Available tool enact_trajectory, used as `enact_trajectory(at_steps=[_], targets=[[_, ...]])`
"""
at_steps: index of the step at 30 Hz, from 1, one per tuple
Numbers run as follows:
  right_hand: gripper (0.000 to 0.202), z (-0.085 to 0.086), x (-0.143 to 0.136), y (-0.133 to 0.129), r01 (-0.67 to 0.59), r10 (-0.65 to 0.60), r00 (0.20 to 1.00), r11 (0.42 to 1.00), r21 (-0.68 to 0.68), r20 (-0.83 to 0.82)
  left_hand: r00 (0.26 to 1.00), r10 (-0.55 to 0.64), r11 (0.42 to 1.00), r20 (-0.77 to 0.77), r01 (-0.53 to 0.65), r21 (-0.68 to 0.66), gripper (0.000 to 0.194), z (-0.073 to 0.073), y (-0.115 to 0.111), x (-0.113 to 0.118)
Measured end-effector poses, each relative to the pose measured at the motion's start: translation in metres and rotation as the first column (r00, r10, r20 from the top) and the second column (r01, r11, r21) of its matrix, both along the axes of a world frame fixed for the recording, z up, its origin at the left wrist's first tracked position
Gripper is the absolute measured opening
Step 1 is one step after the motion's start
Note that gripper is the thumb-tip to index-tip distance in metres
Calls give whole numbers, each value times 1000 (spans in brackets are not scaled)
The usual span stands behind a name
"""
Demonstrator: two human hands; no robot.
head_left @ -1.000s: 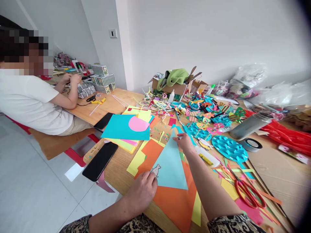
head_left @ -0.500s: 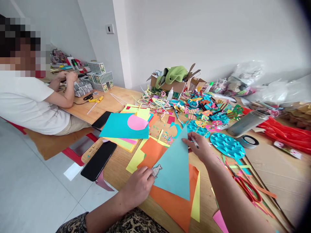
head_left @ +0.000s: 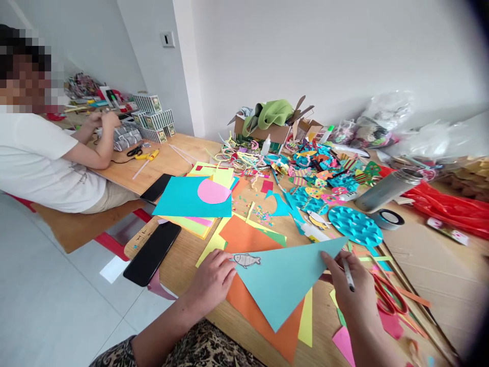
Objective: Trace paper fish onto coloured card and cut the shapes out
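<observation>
A triangular sheet of light blue paper (head_left: 282,280) is stretched between my two hands, over orange paper (head_left: 263,311). At its left corner lies a small grey paper fish (head_left: 247,260) with dark outlines. The fingers of my left hand (head_left: 214,280) are closed on that corner, at the fish's edge. My right hand (head_left: 353,285) grips the right corner between thumb and fingers. Tucked in the same hand is a white pen (head_left: 348,275). Beyond the sheet lies a yellow and white paper fish (head_left: 317,220).
Red-handled scissors (head_left: 387,294) lie on the right, near a metal bottle (head_left: 389,188) and a roll of tape (head_left: 389,219). A black phone (head_left: 153,253) and stacked coloured paper (head_left: 179,196) are on the left. Craft scraps fill the back. A person (head_left: 42,158) sits at far left.
The light blue sheet has turned clockwise. My right hand has come down and nearer with its corner. The grey fish now shows fully, lying lengthwise by my left fingers. The yellow fish has come into view.
</observation>
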State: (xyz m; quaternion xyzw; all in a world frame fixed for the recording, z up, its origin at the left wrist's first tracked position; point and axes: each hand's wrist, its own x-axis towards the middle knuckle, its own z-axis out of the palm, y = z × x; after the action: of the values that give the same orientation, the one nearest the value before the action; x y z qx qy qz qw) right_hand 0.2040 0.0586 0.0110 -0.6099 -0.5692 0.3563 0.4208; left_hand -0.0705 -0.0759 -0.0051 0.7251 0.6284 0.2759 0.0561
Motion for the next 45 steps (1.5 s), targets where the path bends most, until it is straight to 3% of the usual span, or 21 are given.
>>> enact_trajectory(at_steps=[3,10,14,18,20,22,25,28,32,37,45], targets=[[48,-2,1,-4,41,-38,999,996,-85,35,999,-23,1000,-27,23,-1,18,-1,0,6],[56,-11,2,-6,122,-102,950,991,-50,296,992,-95,995,-84,95,-8,17,-11,-8,21],[59,-11,4,-14,116,-174,846,983,145,504,991,-104,994,-81,101,-41,14,-15,-10,22],[54,-8,-1,-24,-16,-239,784,915,404,573,988,-113,993,-101,109,-37,13,-17,-10,21],[39,-6,-9,-29,-134,-125,845,891,434,519,987,-113,994,-112,112,-15,14,-18,-10,21],[22,-5,-22,-35,-324,117,877,860,393,467,987,-109,994,-116,110,3,15,-20,-10,20],[13,-7,-46,-40,-612,446,769,722,323,459,987,-105,994,-122,108,20,16,-21,-11,20],[20,-13,-66,-41,-773,601,622,574,271,502,987,-101,994,-126,107,39,18,-23,-12,21],[22,-24,-73,-39,-833,623,539,493,251,567,987,-100,994,-125,106,39,19,-26,-11,21],[19,-33,-70,-40,-844,594,522,461,274,612,986,-98,993,-134,106,51,19,-26,-9,20],[19,-33,-73,-41,-839,562,535,441,318,631,982,-99,991,-160,112,74,18,-22,-9,20]])
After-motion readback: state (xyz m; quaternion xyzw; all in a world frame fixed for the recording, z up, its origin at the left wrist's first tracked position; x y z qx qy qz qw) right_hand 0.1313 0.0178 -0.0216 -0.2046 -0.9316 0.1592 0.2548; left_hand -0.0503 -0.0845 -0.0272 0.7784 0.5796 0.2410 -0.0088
